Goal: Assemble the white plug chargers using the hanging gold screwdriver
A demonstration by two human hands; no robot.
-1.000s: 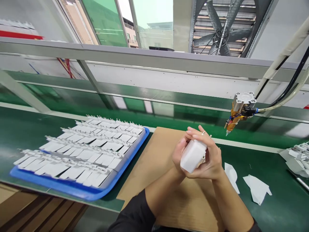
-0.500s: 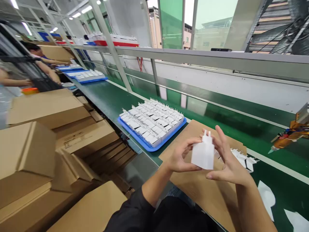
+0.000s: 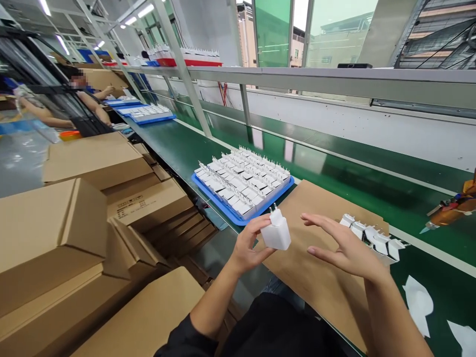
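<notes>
A white plug-in charger (image 3: pixel 276 232) with two prongs pointing up is gripped between the thumb and fingers of my left hand (image 3: pixel 248 248). To its right, my right hand (image 3: pixel 342 245) hovers with thumb and fingers apart, holding nothing. Both hands are over a brown cardboard sheet (image 3: pixel 316 297) on the green bench. Just beyond my left hand lies a blue tray (image 3: pixel 238 220) filled with rows of similar white chargers (image 3: pixel 241 181). Past my right hand, a short row of white chargers (image 3: pixel 372 238) stands at the sheet's far edge, partly hidden by that hand.
Stacked cardboard boxes (image 3: pixel 40 223) crowd the left side. An orange glue dispenser (image 3: pixel 448 213) hangs at the right. White paper pieces (image 3: pixel 418 302) lie on the green bench (image 3: pixel 442 277). A co-worker (image 3: pixel 87 101) sits farther along, by more blue trays (image 3: pixel 152 118).
My left hand has carried the charger leftward and tilted it. My right hand has drawn away from the charger and opened. The view has shifted slightly left.
</notes>
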